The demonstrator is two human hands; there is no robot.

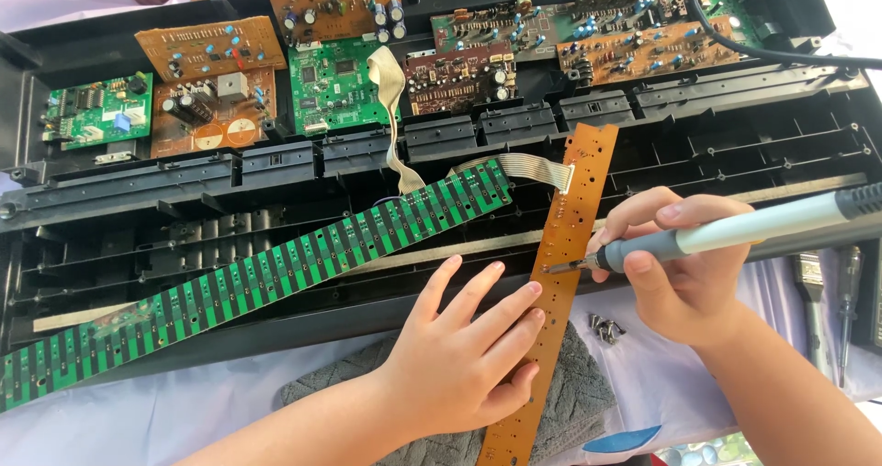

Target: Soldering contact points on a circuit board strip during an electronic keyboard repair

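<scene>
Orange-brown strip circuit board (558,273) lay slanted across a grey cloth (588,388) on the worktop, upper end over the opened black keyboard chassis (698,135). Left hand (459,356) rested flat on the board's lower half, fingers (501,305) spread and unclenched, pressing it down. Right hand (684,264) was clenched around a grey-handled soldering iron (735,232), tip touching the board just beyond the left fingertips. Loose screws (606,328) lay just beside the board. A long green contact board (257,278) lay to the left.
</scene>
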